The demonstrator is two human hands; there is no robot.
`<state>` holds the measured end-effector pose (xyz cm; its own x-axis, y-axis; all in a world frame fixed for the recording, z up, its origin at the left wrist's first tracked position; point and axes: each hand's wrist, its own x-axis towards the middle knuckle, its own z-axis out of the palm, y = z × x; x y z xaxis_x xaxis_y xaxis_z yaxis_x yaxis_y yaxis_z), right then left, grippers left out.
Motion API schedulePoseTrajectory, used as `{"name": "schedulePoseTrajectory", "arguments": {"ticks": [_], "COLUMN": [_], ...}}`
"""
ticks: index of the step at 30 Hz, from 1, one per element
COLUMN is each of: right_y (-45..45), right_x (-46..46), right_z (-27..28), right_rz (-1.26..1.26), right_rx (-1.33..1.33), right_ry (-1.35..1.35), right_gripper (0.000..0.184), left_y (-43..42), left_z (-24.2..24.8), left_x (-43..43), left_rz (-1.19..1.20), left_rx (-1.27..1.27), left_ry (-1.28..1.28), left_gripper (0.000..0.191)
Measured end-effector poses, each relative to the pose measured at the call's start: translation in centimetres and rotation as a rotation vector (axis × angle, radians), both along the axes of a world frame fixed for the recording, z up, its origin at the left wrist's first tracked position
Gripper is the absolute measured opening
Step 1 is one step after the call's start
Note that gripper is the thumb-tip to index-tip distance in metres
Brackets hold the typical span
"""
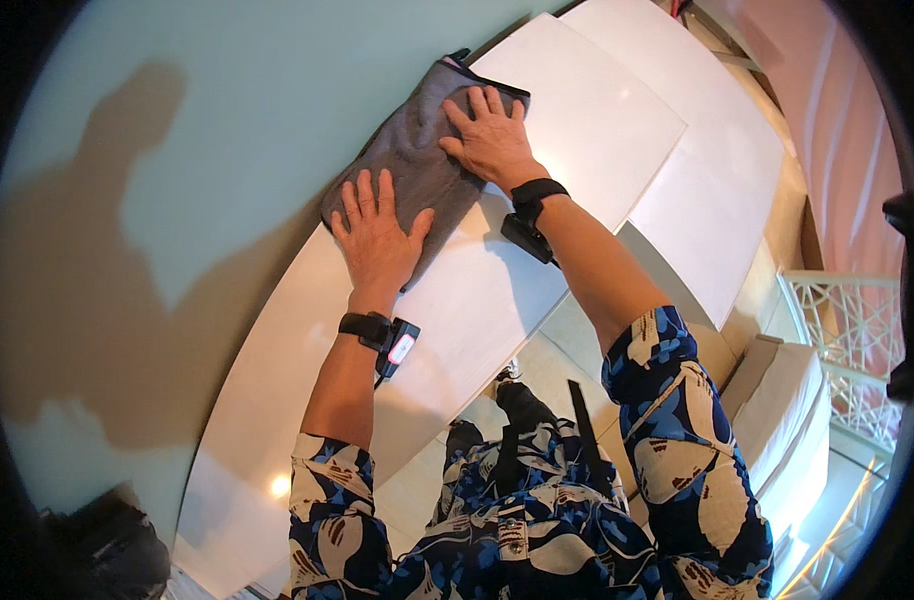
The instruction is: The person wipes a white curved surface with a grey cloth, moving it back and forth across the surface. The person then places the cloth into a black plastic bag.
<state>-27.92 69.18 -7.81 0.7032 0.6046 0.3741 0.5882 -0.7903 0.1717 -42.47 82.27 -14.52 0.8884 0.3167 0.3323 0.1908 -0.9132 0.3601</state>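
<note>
A grey cloth [404, 150] with a dark edging lies on the white tabletop [457, 300], against the pale wall. It looks folded, with soft creases near its middle. Flat on its near left end rests my left hand [378, 240], fingers spread. My right hand [494, 139] presses on the far right part of the same cloth, its fingers apart and thumb out to the left. Neither hand grasps the fabric. Each wrist wears a black strap with a small device, the left one [401, 349] showing a lit patch.
The pale blue-green wall [224, 112] borders the table's left side. A second white surface [719, 187] adjoins at the right. Beyond stand a white lattice panel [847, 315], a pink drape [839, 135] and a cloth-covered block [779, 405]. A black bag-like object [119, 547] sits at lower left.
</note>
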Motion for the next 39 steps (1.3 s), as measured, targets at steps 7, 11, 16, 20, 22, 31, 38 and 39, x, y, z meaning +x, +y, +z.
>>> {"name": "schedulePoseTrajectory", "arguments": {"ticks": [7,11,16,20,22,31,38,39], "right_y": [-1.8,-3.2,-3.4,-3.5,-2.8,-1.8,-0.9,-0.8], "right_x": [-1.6,0.2,2.4,3.3,2.5,2.9,3.9,4.0], "right_z": [1.2,1.5,5.0,2.6,2.9,2.2,2.7,2.9], "right_rz": [0.042,0.115,0.206,0.287,0.354,0.565,0.667,0.682], "right_rx": [-0.054,-0.001,-0.218,-0.063,-0.036,-0.033,-0.037,-0.043], "right_ry": [0.123,0.101,0.191,0.308,0.363,0.491,0.506,0.499], "right_gripper": [0.061,0.064,0.073,0.073,0.072,0.073,0.049,0.049], "left_y": [0.5,0.4,-0.3,-0.1,0.7,1.6,1.4,1.4], "left_z": [1.5,3.4,7.5,7.6,7.5,8.1,9.5,9.8], "left_x": [-1.2,-0.3,1.1,0.9,0.4,-0.1,-0.1,0.1], "left_rz": [0.021,0.018,0.047,0.073,0.078,0.143,0.153,0.153], "left_rx": [-0.002,0.025,0.029,0.039,0.041,0.030,0.063,0.048], "left_ry": [0.082,0.134,0.243,0.288,0.291,0.419,0.402,0.404], "left_gripper": [0.077,0.077,0.077,0.076,0.075,0.075,0.073,0.073]}}
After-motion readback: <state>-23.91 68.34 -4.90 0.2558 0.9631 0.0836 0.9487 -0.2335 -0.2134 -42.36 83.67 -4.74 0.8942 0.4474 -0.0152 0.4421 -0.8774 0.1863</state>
